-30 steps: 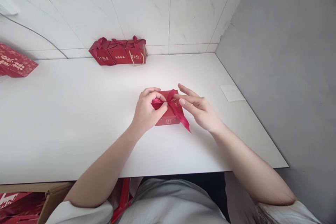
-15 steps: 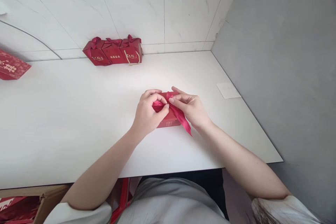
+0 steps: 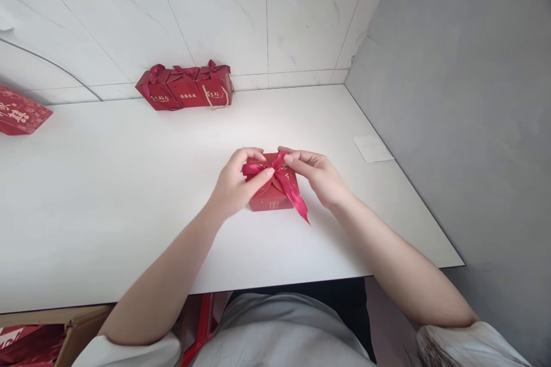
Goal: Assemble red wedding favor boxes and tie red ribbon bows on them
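Note:
A small red gift box with gold print stands on the white table in front of me. A red satin ribbon lies across its top, one tail trailing down to the right. My left hand pinches the ribbon's left loop at the box top. My right hand pinches the ribbon at the knot from the right side. Both hands' fingers are closed on the ribbon.
Three finished red gift boxes with bows stand in a row against the tiled back wall. A larger red box lies at the far left. A white paper slip lies near the grey right wall. A cardboard carton sits below the table's front edge.
My right hand went from spread fingers to a pinch on the ribbon. The left hand has shifted its grip, and the ribbon now sits as a bow shape on the box.

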Demonstrator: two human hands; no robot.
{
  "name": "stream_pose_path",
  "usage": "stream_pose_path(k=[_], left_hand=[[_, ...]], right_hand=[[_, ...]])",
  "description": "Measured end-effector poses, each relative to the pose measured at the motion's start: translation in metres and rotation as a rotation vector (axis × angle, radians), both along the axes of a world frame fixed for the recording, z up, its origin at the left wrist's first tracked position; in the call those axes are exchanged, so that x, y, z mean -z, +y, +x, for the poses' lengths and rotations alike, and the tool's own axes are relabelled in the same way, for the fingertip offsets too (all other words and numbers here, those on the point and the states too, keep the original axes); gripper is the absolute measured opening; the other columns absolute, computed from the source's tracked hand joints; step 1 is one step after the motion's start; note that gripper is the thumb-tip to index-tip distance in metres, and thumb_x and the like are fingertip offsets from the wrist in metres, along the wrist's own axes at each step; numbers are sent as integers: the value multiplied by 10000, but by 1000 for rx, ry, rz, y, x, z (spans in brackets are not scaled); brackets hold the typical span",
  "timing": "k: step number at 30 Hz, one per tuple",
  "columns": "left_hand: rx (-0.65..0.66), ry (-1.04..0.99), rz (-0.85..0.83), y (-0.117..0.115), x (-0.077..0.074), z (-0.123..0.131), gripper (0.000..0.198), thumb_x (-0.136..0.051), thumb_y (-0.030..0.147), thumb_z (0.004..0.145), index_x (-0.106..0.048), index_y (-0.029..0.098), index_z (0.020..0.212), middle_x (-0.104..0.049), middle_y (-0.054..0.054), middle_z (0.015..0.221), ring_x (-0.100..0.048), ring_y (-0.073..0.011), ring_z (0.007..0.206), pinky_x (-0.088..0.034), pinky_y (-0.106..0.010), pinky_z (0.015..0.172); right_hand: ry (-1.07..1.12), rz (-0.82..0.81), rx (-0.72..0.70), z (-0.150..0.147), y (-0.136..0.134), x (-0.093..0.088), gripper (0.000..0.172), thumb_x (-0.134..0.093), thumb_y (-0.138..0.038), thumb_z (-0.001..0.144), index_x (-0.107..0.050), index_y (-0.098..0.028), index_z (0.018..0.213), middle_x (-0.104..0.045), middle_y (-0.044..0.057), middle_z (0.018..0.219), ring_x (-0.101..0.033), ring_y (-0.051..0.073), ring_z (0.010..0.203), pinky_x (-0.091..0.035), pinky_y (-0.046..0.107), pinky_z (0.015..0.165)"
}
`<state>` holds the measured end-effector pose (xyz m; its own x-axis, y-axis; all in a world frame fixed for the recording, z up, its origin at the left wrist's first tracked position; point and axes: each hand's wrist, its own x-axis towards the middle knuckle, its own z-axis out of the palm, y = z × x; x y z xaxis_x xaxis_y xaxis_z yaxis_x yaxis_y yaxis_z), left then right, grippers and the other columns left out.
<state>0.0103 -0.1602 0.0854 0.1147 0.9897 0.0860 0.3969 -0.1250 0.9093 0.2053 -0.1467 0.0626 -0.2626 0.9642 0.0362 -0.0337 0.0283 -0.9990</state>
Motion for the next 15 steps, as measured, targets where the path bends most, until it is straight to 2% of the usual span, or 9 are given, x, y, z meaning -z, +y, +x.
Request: stream_pose_path(k=[3, 6, 11, 15], left_hand=[[-46, -188, -52, 11, -8, -21, 262, -587, 476, 877, -592, 253, 1015, -652, -51, 1225, -647, -238, 1086, -498, -433, 987], [-117, -163, 0, 20, -14, -38, 233, -610, 462, 865, -622, 244, 946, -681, -50, 1153, -616, -256, 1137, -468, -445, 1029], [-31, -4, -10, 18, -16, -40, 246, -608, 467, 868, -669, 244, 954, -669, -62, 1130, -602, -263, 1130, -475, -451, 1018], [148, 160, 0, 12, -13, -33, 224, -669, 430, 827, -681, 265, 979, -609, -65, 1236, -572, -268, 1197, -474, -461, 1037]], right_hand=[[-24, -4, 193, 17, 9, -4, 336, -601, -538, 894, -561, -223, 783, -642, 58, 1284, -560, 259, 1251, -464, 451, 1025], [-59, 67, 330, 31, 15, -7, 269, -599, -488, 902, -543, -234, 832, -625, 47, 1277, -587, 242, 1189, -455, 442, 1022], [-134, 176, 216, 30, 12, -8, 201, -553, -446, 935, -598, -251, 952, -632, 55, 1240, -567, 235, 1212, -453, 434, 1029], [-244, 265, 13, 17, 6, -6, 316, -574, -412, 930, -582, -312, 1230, -503, 39, 1456, -396, 231, 1405, -323, 482, 1146]])
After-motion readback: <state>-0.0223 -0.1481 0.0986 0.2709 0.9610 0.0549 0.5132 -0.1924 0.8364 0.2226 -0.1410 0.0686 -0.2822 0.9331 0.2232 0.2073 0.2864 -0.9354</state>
